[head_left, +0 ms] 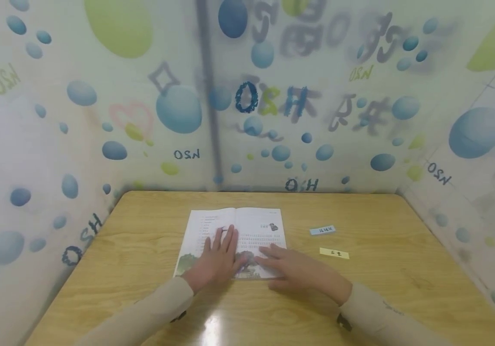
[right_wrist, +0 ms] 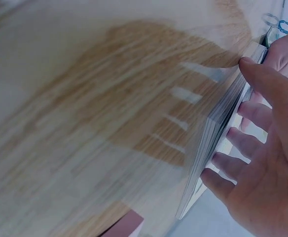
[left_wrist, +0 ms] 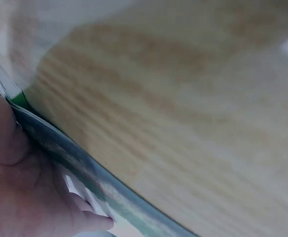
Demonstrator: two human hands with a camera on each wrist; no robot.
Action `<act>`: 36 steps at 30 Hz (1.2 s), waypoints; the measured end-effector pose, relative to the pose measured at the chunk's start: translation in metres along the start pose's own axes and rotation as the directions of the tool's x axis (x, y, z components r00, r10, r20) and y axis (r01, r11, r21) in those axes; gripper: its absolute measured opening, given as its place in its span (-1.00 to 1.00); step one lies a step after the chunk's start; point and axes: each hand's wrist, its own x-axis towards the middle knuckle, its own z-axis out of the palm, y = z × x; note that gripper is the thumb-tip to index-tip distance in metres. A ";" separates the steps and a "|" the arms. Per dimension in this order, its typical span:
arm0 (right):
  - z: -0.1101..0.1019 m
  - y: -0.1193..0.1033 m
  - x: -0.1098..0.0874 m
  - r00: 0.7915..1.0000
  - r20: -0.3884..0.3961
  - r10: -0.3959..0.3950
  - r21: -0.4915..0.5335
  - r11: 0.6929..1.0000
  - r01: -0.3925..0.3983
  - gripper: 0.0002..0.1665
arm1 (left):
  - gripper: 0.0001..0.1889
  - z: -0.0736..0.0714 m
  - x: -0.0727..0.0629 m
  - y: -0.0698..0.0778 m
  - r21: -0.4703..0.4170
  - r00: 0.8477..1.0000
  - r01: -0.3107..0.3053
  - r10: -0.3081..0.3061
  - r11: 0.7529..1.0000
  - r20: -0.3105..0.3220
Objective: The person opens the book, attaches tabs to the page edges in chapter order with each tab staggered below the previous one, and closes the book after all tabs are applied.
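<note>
An open book (head_left: 258, 218) lies on the wooden table, with printed text and painted green trees along the bottom of its pages. My left hand (head_left: 218, 259) rests on the left page beside the centre fold, fingers stretched away from me. In the left wrist view, the palm (left_wrist: 25, 197) lies along the book's lower edge (left_wrist: 99, 170). Fingers spread, my right hand (head_left: 305, 273) reaches over the lower part of the right page. The right wrist view shows its fingertips touching the page and the thumb near the stacked page edges (right_wrist: 205, 148).
Right of the book lie a blue labelled slip (head_left: 322, 230) and a yellow one (head_left: 334, 253). A wooden table (head_left: 143, 230) carries everything. Bubble-patterned wall sheets (head_left: 143, 120) close off the back and both sides. A pinkish-red corner (right_wrist: 126, 224) shows low in the right wrist view.
</note>
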 end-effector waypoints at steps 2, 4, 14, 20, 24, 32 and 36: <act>0.001 0.000 0.000 1.000 0.000 0.001 0.003 1.000 -0.001 -0.21 | -0.13 0.002 -0.004 0.000 0.006 1.000 -0.023 0.023 1.000 -0.009; 0.001 0.000 0.000 1.000 0.002 0.005 0.004 1.000 -0.005 -0.21 | -0.14 0.000 -0.009 0.001 0.013 0.999 -0.047 0.048 0.999 -0.012; -0.001 -0.003 0.000 1.000 0.000 0.001 0.002 1.000 -0.001 -0.22 | -0.16 -0.009 -0.023 0.008 0.007 0.999 -0.030 0.030 1.000 0.038; -0.002 -0.003 0.001 1.000 -0.001 -0.011 0.001 1.000 0.011 -0.22 | -0.20 -0.015 -0.028 0.010 0.002 0.996 -0.021 0.021 1.000 0.084; -0.002 0.001 0.002 1.000 -0.001 -0.025 0.007 1.000 0.025 -0.21 | -0.21 -0.017 -0.030 0.010 -0.003 0.996 -0.033 0.033 0.999 0.086; 0.004 0.022 -0.003 0.999 -0.038 -0.029 0.059 0.998 0.031 -0.28 | -0.16 -0.011 -0.025 0.004 -0.095 0.998 -0.067 0.067 0.993 -0.003; 0.001 0.032 -0.008 0.999 -0.027 0.040 0.104 0.994 -0.037 -0.37 | -0.18 -0.009 -0.023 0.001 -0.138 0.997 -0.078 0.075 0.987 -0.024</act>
